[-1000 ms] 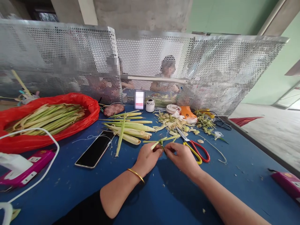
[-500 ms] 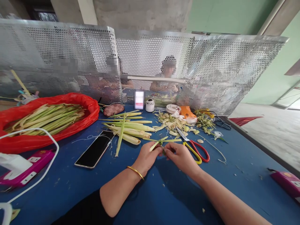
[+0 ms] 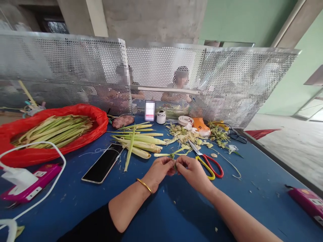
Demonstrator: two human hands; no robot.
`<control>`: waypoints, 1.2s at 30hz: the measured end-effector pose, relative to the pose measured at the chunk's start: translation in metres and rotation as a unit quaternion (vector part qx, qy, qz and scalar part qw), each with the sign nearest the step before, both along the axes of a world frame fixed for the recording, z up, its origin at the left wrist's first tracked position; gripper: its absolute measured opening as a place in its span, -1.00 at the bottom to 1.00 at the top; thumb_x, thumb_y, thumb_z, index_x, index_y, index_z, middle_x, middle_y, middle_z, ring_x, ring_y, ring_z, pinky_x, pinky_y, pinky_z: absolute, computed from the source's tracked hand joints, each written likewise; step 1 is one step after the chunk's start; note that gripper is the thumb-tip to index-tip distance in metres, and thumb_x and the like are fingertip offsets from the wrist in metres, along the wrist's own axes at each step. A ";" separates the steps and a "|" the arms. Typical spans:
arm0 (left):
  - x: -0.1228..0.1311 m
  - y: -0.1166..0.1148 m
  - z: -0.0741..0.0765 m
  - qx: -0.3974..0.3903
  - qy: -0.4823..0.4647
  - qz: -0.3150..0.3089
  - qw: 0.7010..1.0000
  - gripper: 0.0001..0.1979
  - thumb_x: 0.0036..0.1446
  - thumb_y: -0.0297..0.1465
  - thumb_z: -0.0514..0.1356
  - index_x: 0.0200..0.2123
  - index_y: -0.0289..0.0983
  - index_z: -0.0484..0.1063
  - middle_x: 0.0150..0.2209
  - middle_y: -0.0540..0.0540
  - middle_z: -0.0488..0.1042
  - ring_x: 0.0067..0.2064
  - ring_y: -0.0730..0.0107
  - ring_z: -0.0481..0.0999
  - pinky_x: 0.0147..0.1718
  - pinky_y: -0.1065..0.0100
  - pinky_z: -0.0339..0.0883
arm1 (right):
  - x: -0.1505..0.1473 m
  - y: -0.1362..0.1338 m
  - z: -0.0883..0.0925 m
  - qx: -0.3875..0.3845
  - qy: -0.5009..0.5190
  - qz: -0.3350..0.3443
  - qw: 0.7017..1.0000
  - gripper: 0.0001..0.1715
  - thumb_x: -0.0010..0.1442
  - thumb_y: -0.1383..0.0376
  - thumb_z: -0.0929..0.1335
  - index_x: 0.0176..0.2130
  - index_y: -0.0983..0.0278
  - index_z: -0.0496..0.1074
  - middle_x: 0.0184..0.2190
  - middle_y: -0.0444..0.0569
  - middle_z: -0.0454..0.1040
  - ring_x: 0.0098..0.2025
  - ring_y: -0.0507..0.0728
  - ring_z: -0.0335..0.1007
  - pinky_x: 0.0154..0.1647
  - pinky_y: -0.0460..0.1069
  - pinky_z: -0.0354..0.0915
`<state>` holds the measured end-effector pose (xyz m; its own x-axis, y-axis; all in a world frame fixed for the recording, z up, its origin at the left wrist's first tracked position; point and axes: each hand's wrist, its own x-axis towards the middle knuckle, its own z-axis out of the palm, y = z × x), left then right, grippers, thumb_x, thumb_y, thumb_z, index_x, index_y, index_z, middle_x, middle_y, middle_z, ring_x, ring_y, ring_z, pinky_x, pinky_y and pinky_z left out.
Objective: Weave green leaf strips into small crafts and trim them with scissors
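My left hand (image 3: pixel 159 170), with a gold bangle at the wrist, and my right hand (image 3: pixel 191 170) meet fingertip to fingertip above the blue table. Between them is a small green plant strip (image 3: pixel 172 156), bunched at its top end; most of it is hidden by the fingers. Both hands are closed in a pinch on it. Just beyond lies a pale stalk strip (image 3: pixel 159 155). Scissors (image 3: pixel 205 158) with red and yellow handles rest by my right hand, blades pointing away. Left of my hands are several pale green stalks (image 3: pixel 143 141) and a long leaf strip (image 3: pixel 130 148).
A red bag (image 3: pixel 102 116) of long stalks stands at left, near a black phone (image 3: pixel 103 163) and a purple power strip (image 3: pixel 45 173). Plant scraps (image 3: pixel 183 132), a tape roll (image 3: pixel 186 120) and a white jar (image 3: pixel 161 117) lie behind. People sit beyond the perforated metal screen (image 3: pixel 156 64).
The pale strip end that stuck up over my left hand no longer shows there; the green strip's bunched top remains above my fingers. The camera view has tilted slightly upward.
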<state>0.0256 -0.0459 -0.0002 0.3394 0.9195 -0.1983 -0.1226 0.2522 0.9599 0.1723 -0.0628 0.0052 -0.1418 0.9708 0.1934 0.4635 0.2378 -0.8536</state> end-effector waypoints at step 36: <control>0.001 -0.002 0.001 0.248 0.091 0.192 0.945 -0.90 -0.05 -0.43 0.24 -0.53 -0.24 0.56 -0.45 -0.06 0.53 -0.32 0.30 0.49 -0.30 0.39 0.29 | -0.004 -0.003 0.000 -0.005 0.084 0.022 0.996 -0.79 0.09 0.17 0.37 -0.36 0.27 0.46 -0.43 -0.06 0.47 -0.36 0.13 0.37 -0.29 -0.02 0.27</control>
<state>0.0267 -0.0481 0.0011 -0.0366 0.9629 0.2675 0.0657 -0.2648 0.9621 0.1685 -0.0657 0.0057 -0.1516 0.9663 0.2080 0.3028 0.2458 -0.9208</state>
